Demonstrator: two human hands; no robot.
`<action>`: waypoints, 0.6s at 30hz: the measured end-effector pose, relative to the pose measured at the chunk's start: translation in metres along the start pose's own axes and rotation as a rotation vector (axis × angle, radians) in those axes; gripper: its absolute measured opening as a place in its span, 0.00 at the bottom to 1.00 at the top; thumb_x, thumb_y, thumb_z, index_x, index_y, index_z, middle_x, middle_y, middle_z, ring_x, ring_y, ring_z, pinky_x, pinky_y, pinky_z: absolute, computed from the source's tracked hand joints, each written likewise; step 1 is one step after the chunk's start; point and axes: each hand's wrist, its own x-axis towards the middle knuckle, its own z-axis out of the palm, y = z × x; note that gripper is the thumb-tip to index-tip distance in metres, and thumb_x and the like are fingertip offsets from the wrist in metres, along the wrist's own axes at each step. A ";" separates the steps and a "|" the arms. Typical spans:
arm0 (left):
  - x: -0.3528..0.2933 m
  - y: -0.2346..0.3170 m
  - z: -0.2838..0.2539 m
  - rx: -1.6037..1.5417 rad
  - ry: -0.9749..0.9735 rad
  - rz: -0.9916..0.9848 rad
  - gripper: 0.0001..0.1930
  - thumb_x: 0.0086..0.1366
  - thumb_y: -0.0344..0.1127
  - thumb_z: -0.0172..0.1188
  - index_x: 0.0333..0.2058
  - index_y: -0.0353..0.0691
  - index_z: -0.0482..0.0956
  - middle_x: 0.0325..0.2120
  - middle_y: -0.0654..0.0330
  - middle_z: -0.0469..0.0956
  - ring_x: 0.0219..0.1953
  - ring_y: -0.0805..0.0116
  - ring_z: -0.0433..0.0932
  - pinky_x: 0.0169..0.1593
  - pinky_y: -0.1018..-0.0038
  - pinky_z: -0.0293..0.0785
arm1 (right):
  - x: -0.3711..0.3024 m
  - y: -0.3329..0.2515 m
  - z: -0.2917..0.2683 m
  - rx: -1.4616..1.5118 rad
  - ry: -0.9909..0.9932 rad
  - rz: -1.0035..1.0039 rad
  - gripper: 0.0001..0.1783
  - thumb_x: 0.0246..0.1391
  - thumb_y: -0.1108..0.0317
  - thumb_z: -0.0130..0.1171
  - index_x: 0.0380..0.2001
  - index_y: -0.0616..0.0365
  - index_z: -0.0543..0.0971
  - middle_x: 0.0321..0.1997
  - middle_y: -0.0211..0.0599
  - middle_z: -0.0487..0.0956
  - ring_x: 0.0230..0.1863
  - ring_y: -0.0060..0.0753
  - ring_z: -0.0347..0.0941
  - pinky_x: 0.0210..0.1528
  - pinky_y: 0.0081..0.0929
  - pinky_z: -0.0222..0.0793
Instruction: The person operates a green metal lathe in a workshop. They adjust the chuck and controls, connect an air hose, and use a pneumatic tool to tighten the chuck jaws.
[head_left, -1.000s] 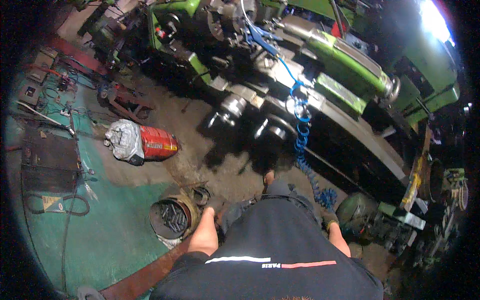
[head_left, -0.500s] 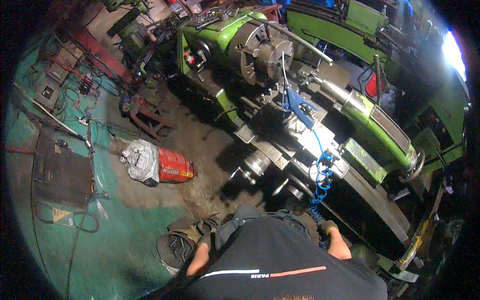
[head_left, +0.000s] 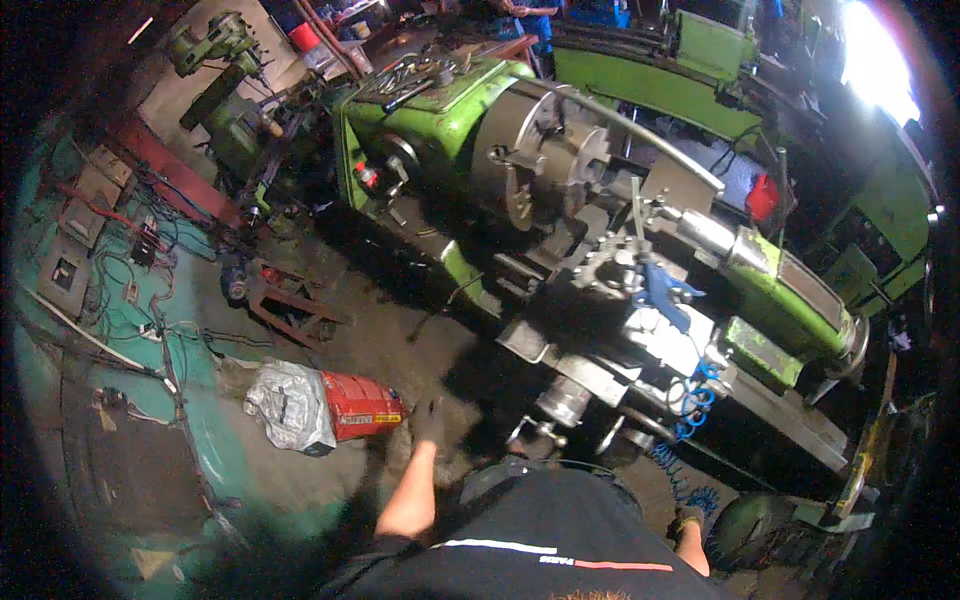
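Observation:
A green metal lathe [head_left: 440, 115] with a large round chuck [head_left: 535, 150] stands in front of me. A blue air blow gun [head_left: 663, 292] rests by the tool post [head_left: 610, 262], its coiled blue hose [head_left: 690, 405] running down toward my right side. My left hand [head_left: 428, 420], in a dark glove, is stretched out low beside the red drum [head_left: 360, 405], fingers extended and apparently holding nothing. The gloved right hand [head_left: 688, 516] hangs at my right, close to the lower hose coils; its fingers are too dark to make out.
A silvery bag [head_left: 290, 405] sits against the red drum. Handwheels and crank handles [head_left: 535, 435] stick out from the lathe toward me. Cables and boxes [head_left: 130, 235] lie on the green floor at the left. A green drill press [head_left: 225, 50] stands at the far left; another green machine [head_left: 650, 85] is behind.
My left hand has moved forward from beside the dark scrap container to near the red drum. That container no longer shows. The whole view has shifted and turned.

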 end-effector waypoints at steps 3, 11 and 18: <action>0.089 0.083 -0.009 -0.224 0.017 0.247 0.21 0.82 0.52 0.61 0.55 0.37 0.86 0.51 0.39 0.88 0.55 0.37 0.85 0.58 0.49 0.78 | -0.034 -0.054 0.011 0.092 0.077 0.138 0.27 0.60 0.43 0.70 0.52 0.51 0.90 0.59 0.49 0.91 0.58 0.53 0.89 0.57 0.52 0.84; 0.189 0.237 -0.032 -0.376 0.012 0.750 0.16 0.80 0.47 0.65 0.53 0.40 0.86 0.43 0.48 0.89 0.46 0.46 0.87 0.54 0.55 0.81 | -0.201 -0.231 -0.188 1.007 1.032 0.583 0.38 0.70 0.49 0.69 0.73 0.65 0.78 0.74 0.61 0.79 0.76 0.63 0.74 0.78 0.50 0.68; 0.091 0.328 -0.014 -0.669 -0.197 1.025 0.21 0.85 0.46 0.61 0.63 0.35 0.80 0.51 0.54 0.79 0.48 0.61 0.83 0.55 0.64 0.85 | -0.267 -0.274 -0.479 0.682 1.645 -0.153 0.54 0.46 0.68 0.85 0.78 0.59 0.74 0.74 0.56 0.80 0.76 0.62 0.73 0.80 0.52 0.66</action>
